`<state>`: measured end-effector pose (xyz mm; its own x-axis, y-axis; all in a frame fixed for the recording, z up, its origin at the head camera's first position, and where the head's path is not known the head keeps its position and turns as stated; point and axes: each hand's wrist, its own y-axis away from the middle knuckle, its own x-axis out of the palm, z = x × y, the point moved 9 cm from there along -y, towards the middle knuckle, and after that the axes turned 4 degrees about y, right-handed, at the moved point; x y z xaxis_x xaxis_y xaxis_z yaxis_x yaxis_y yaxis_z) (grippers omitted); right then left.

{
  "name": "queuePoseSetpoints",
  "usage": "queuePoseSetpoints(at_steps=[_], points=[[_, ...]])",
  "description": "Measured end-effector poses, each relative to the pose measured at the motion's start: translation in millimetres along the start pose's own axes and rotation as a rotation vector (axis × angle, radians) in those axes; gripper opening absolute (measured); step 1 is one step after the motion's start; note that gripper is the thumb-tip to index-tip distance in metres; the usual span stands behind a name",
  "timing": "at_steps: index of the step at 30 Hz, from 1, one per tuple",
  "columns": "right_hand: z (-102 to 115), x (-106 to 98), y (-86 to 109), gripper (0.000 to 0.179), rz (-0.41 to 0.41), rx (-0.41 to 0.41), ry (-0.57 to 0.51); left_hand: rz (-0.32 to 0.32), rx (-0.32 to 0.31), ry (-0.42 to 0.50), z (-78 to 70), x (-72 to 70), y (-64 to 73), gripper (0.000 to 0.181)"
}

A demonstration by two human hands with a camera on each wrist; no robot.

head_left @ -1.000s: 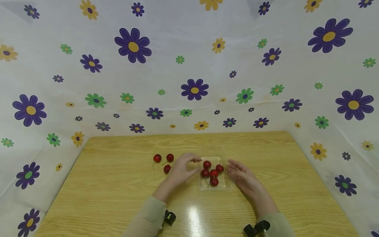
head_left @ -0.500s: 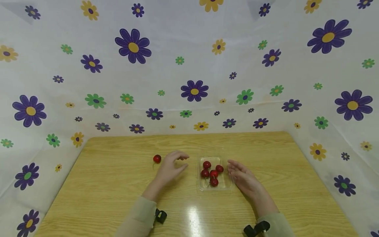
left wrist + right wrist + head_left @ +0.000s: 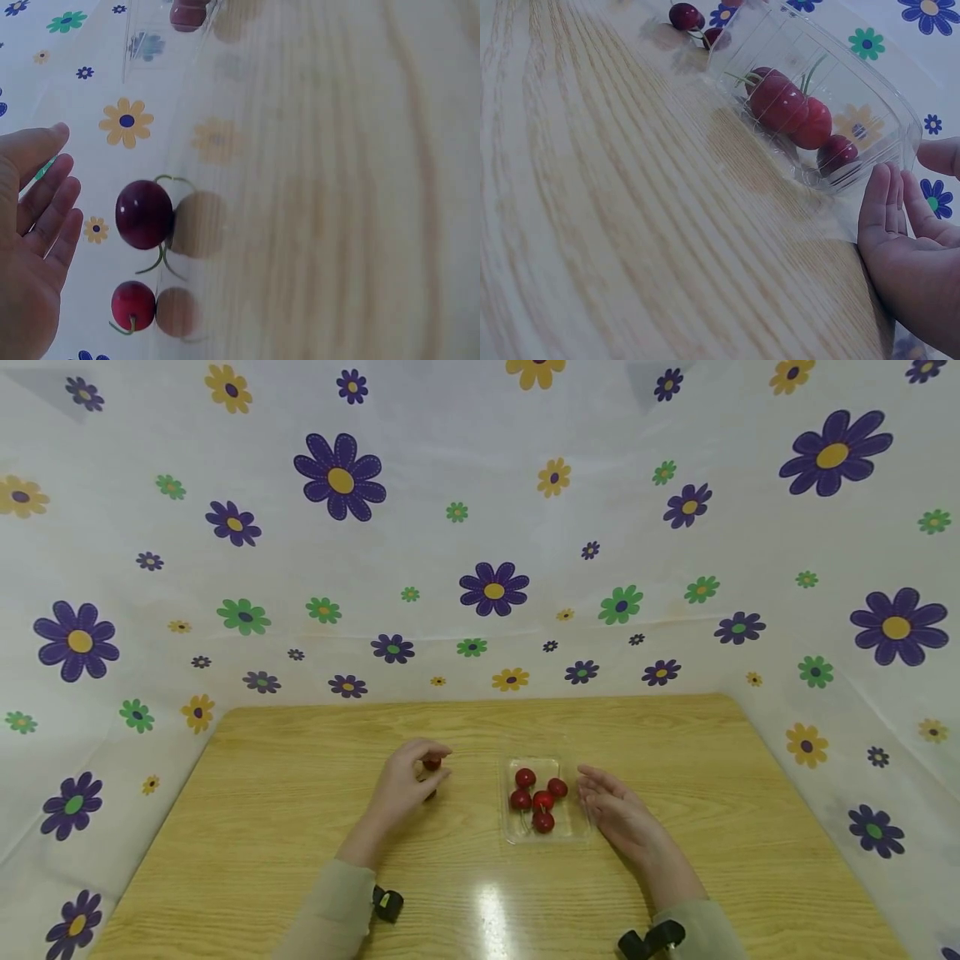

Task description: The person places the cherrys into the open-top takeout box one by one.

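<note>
My left hand (image 3: 397,783) hovers over the loose cherries on the left, thumb and fingers spread apart. Between its fingertips in the head view shows one dark red cherry (image 3: 432,764); another cherry (image 3: 430,794) peeks out below the thumb. From the left wrist, a dark cherry (image 3: 144,214) and a brighter red cherry (image 3: 133,306), both with green stems, lie beside the fingers, apart from them. My right hand (image 3: 621,810) rests at the right side of a clear plastic container (image 3: 573,823), fingers straight at its wall. Several red cherries (image 3: 778,101) lie inside the container.
Everything stands on a wood-grain table (image 3: 465,885). Behind and on both sides hangs a white cloth (image 3: 420,543) printed with purple, yellow and green flowers. Black camera straps (image 3: 651,938) sit on both wrists.
My left hand has moved left, away from the container to the loose cherries, covering the leftmost one from the head view. My right hand and the container have stayed put.
</note>
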<state>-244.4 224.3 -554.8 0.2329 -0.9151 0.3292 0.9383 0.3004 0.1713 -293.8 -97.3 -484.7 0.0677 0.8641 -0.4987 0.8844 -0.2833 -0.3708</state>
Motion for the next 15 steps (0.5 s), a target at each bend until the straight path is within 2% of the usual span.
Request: queuePoseSetpoints(at_steps=[9,15], points=[[2,-1,2.0,0.04,-0.032,0.023,0.004,-0.047,-0.057,-0.025,15.1,-17.5,1.7,0.027],[2,-1,2.2,0.04,-0.04,0.03,0.004,-0.058,-0.127,-0.012,25.9,-25.4,4.8,0.028]])
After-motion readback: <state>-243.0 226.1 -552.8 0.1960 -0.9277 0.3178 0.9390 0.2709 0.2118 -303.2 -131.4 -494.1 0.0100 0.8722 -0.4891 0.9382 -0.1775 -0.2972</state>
